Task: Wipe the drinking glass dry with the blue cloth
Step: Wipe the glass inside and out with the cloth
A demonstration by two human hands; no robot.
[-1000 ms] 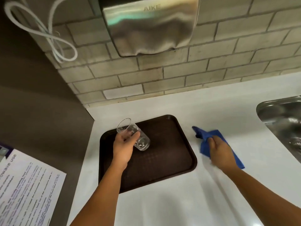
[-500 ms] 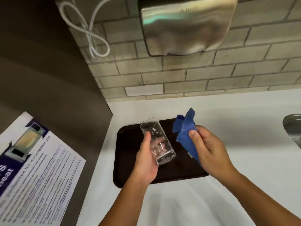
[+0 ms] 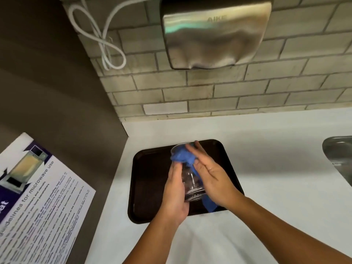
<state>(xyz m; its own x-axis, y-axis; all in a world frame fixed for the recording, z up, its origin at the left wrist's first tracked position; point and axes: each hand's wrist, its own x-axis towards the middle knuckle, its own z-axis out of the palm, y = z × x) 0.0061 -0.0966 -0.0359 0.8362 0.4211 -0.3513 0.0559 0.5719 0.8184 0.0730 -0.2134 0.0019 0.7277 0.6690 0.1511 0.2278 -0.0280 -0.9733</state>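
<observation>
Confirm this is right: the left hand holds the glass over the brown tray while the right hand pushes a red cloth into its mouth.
Not quite: the head view shows the cloth is blue, not red. The rest stands: left hand, glass, brown tray, right hand.

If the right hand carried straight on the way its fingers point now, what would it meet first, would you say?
The right hand points up and away over the rim of the drinking glass, where it presses the blue cloth. Beyond that, probably the far rim of the brown tray, then the tiled wall; depth is unclear.

Single head view – looks forward-down, close over tray (image 3: 150, 187), tiled wall (image 3: 247, 92) ahead.
</observation>
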